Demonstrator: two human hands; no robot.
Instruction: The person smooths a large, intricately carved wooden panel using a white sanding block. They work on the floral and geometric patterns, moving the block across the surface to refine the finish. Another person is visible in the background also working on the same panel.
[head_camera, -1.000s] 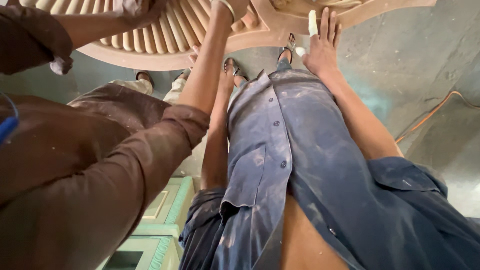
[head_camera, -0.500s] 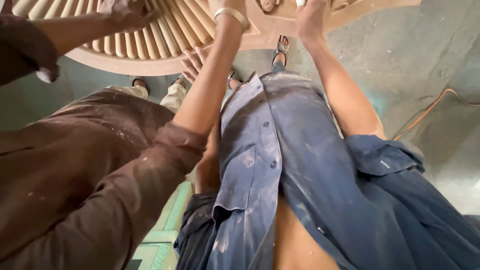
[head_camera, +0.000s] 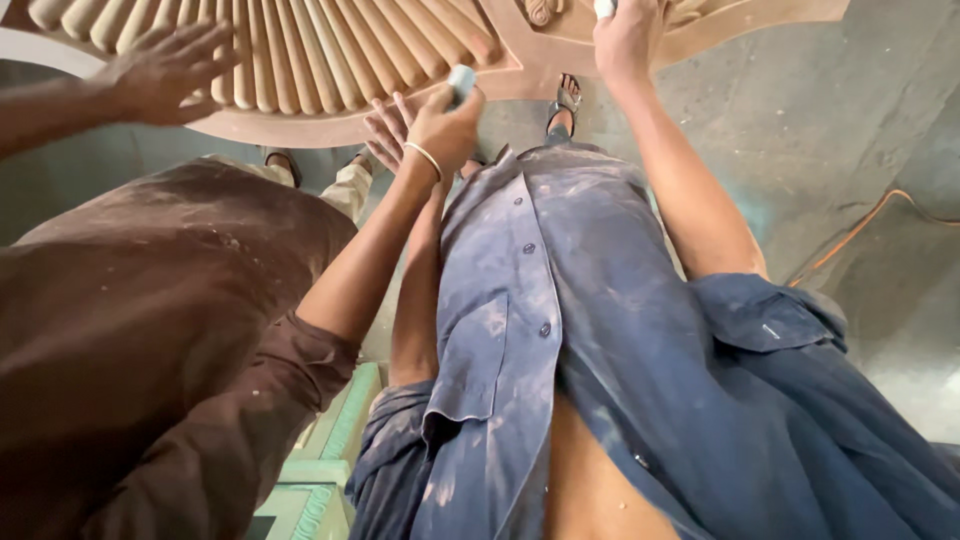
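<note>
A carved wooden panel with fluted ribs lies in front of me at the top of the view. My right hand rests on its carved part, closed around a small white piece. My left hand reaches to the panel's near rim with its fingers spread, partly hidden behind a co-worker's hand. That hand wears a bracelet and grips a small pale block. The co-worker's other hand lies flat on the ribs at left.
The co-worker in a brown shirt stands close on my left. A grey concrete floor with an orange cable lies to the right. A green painted frame sits low by my legs. Sandalled feet show under the panel.
The co-worker's braceleted hand has come down from the panel's top to its near rim, holding the pale block. My right hand has closed over the white piece.
</note>
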